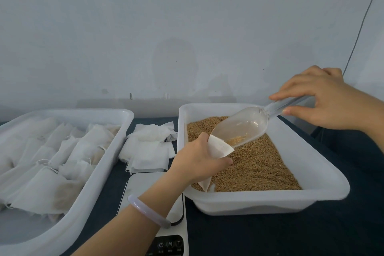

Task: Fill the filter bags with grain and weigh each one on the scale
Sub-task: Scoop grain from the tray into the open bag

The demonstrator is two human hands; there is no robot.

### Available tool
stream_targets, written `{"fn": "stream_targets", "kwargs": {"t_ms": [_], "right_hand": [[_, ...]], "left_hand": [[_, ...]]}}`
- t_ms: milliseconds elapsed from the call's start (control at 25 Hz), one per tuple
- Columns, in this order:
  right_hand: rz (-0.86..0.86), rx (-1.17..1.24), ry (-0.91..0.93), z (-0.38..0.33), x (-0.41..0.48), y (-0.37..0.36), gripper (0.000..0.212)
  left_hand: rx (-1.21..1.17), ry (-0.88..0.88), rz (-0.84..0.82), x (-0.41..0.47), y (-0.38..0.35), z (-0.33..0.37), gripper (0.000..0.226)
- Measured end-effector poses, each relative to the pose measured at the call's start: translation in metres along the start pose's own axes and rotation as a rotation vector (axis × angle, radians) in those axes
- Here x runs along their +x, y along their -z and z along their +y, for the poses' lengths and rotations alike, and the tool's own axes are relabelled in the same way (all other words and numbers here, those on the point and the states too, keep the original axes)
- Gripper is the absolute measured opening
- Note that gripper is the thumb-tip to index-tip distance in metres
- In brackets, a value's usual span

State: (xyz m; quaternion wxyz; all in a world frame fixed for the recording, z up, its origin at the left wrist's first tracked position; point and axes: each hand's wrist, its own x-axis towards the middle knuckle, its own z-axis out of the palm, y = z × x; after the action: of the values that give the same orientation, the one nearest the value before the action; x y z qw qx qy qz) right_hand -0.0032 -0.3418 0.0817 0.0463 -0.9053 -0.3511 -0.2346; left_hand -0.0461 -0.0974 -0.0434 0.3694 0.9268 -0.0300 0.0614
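I'm filling | left hand (199, 158) gripping the bag (220, 145) over the grain (259, 164) | right hand (324, 102) pinching the scoop (241, 127), tipping | next: bag onto scale (145, 189), mouth up

— What sort of place is this?
— A small packing workroom, I'd say: bare pale-grey wall (187, 16), dark blue counter (270, 235), white digital scale (141, 185), one white plastic tub (324, 172) of brown grain (259, 168), a second such tub (83, 111) of filled white filter bags (37, 185).
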Motion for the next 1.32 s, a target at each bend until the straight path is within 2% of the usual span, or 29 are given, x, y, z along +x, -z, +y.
{"fn": "stream_targets", "kwargs": {"t_ms": [200, 360, 600, 720, 840, 960, 1120, 1320], "right_hand": [[0.080, -0.005, 0.029, -0.001, -0.001, -0.001, 0.037], [0.075, -0.008, 0.034, 0.000, -0.002, 0.002, 0.040], [0.032, 0.080, -0.024, 0.005, -0.002, -0.003, 0.039], [0.072, 0.141, -0.148, 0.020, -0.003, -0.006, 0.035], [-0.055, -0.037, -0.325, 0.026, -0.006, -0.034, 0.025], [-0.215, -0.175, -0.286, 0.013, -0.013, -0.086, 0.030], [-0.235, -0.107, -0.271, 0.000, -0.010, -0.127, 0.031], [-0.306, 0.147, -0.327, -0.004, -0.010, -0.142, 0.026]], "left_hand": [[-0.018, 0.010, 0.028, 0.002, -0.001, -0.003, 0.040], [-0.033, 0.003, 0.044, 0.003, 0.000, -0.004, 0.034], [-0.064, -0.003, 0.043, 0.001, 0.001, -0.003, 0.031], [-0.239, 0.009, 0.074, -0.004, 0.004, -0.003, 0.037], [-0.380, 0.036, 0.172, -0.006, 0.006, -0.004, 0.040], [-0.329, 0.036, 0.229, -0.006, 0.003, -0.004, 0.035], [-0.155, 0.031, 0.373, -0.005, -0.003, -0.006, 0.028], [-0.147, 0.104, 0.365, -0.001, -0.003, -0.009, 0.026]]}}
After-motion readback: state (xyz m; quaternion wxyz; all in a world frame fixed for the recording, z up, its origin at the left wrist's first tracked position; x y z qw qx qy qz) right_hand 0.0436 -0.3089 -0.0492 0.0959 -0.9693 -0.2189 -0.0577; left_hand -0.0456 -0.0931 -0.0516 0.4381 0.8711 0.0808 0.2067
